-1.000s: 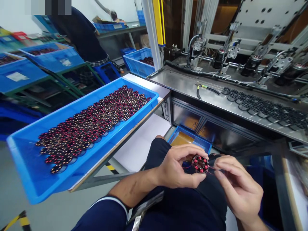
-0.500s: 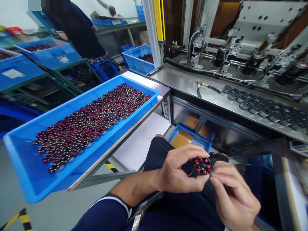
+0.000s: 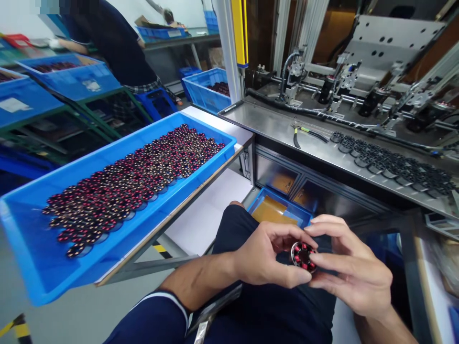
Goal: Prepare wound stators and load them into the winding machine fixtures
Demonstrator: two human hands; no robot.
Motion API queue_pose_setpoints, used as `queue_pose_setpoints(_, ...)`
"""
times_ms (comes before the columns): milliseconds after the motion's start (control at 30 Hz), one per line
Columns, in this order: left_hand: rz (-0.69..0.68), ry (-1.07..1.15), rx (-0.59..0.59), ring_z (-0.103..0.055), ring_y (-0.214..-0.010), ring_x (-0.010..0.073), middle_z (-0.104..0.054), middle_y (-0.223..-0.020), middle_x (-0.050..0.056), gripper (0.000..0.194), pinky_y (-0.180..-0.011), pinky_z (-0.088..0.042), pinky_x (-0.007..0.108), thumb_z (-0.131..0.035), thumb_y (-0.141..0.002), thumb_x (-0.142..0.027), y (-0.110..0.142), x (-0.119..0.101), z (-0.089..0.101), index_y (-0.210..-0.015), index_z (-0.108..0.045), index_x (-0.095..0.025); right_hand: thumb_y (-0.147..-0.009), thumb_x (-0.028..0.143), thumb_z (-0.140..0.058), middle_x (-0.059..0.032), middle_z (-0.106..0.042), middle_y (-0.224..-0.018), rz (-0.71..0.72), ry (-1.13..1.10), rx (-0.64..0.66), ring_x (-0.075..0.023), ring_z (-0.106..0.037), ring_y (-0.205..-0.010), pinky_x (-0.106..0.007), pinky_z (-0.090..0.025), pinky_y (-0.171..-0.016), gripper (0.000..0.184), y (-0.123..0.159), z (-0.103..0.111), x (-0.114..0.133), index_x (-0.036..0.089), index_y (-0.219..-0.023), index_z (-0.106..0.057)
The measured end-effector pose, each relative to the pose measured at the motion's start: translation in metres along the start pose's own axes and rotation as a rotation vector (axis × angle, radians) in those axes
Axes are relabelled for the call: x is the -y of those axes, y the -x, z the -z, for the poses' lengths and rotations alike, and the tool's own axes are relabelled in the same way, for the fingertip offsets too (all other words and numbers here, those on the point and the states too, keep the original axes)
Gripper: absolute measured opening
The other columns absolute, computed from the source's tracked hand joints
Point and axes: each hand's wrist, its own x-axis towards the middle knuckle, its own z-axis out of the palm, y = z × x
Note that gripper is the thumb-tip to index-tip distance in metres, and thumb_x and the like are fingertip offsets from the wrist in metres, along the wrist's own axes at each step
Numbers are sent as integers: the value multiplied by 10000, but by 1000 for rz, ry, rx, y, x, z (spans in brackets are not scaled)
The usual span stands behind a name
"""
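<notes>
Above my lap, a small round motor stator (image 3: 303, 255) with red wire coils around a dark core is held between both hands. My left hand (image 3: 267, 253) curls around its left side, thumb below and fingers above. From the right, my right hand (image 3: 353, 267) closes on it, with fingertips at its rim and across its front face. Part of the stator's right edge is hidden behind these fingers. To my left, a long blue tray (image 3: 43, 267) holds many similar wound stators (image 3: 143, 177), packed in rows.
Pliers (image 3: 306, 134) with green-black handles lie on the steel bench (image 3: 261, 119), beside rows of black unwound cores (image 3: 390, 160). Behind stands a winding machine (image 3: 380, 91). A blue bin (image 3: 260, 200) is under the bench. At the back left, a person (image 3: 111, 45) works near blue crates (image 3: 71, 81).
My right hand has shifted from pinching at the stator's lower right edge to spreading its fingers around the stator. The stator has tilted and turned slightly. The person behind has moved an arm outward.
</notes>
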Motion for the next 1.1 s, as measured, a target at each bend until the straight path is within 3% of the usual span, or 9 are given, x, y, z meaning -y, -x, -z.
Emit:
queue_pose_setpoints(133, 124, 131, 57, -696, -729, 155, -744, -839, 71, 343, -719, -565, 257, -860, -654, -208, 0, -1, 2, -963, -734, -128, -831, 182, -777, -70, -693, -1153, 42, 68, -23, -271, -607, -1126, -477, -577, -849, 311, -2, -6, 7, 330, -1104, -751)
queue_pose_setpoints(300, 179, 248, 62, -729, -739, 173, -769, -871, 86, 490, -694, -589, 261, -950, -576, -291, -1, 2, 2, -997, -749, -141, -836, 116, -736, -36, -674, -1001, 33, 328, -205, -205, -630, -956, -400, -586, -783, 267, 14, -17, 18, 324, -1002, -760)
queue_pose_setpoints(367, 84, 227, 14, -736, -789, 183, -764, -919, 89, 539, -730, -606, 276, -973, -535, -281, -2, 4, -2, -1009, -752, -152, -804, 78, -743, -29, -653, -985, 45, 433, -282, -198, -626, -919, -399, -589, -787, 329, 25, -22, 19, 304, -1042, -748)
queue_pose_setpoints(467, -251, 98, -78, -728, -925, 190, -750, -1030, 96, 527, -823, -615, 282, -949, -581, -181, -3, 7, -8, -1069, -749, -184, -787, 31, -723, -30, -647, -989, 17, 473, -397, -204, -641, -896, -408, -586, -772, 447, 36, -35, 20, 278, -1160, -710)
queue_pose_setpoints(533, -453, -11, -139, -718, -984, 185, -740, -1078, 92, 552, -857, -611, 271, -922, -615, -123, -3, 8, -12, -1128, -735, -208, -814, 18, -677, -38, -661, -963, -16, 427, -491, -208, -658, -860, -402, -575, -720, 424, 35, -46, 21, 258, -1162, -702)
queue_pose_setpoints(700, -602, -220, -271, -717, -993, 206, -729, -1090, 88, 522, -874, -616, 309, -921, -627, -141, -1, 13, -20, -1104, -719, -209, -877, 32, -607, -43, -654, -842, -193, 225, -737, -185, -629, -752, -349, -521, -623, 236, 20, -72, 30, 223, -986, -694)
queue_pose_setpoints(833, -518, -106, -215, -699, -1034, 218, -662, -1197, 106, 576, -894, -602, 326, -924, -635, -179, 2, 18, -19, -1146, -659, -217, -906, 67, -570, -45, -632, -831, -215, 150, -718, -177, -619, -761, -334, -529, -650, 165, 19, -71, 25, 205, -936, -657)
queue_pose_setpoints(967, -242, -1, -9, -669, -896, 155, -652, -1052, 57, 786, -820, -562, 255, -955, -598, -291, 2, 15, -5, -1265, -543, -223, -873, 43, -586, -40, -648, -840, -114, 239, -599, -181, -636, -756, -343, -542, -666, 204, 24, -56, 14, 203, -979, -655)
queue_pose_setpoints(1100, -51, 163, 228, -633, -695, 102, -638, -834, 23, 470, -634, -514, 190, -740, -863, -432, -1, 14, 8, -1206, -544, -176, -844, 13, -609, -45, -658, -867, -88, 302, -497, -180, -654, -769, -340, -547, -679, 244, 24, -45, 11, 189, -1004, -657)
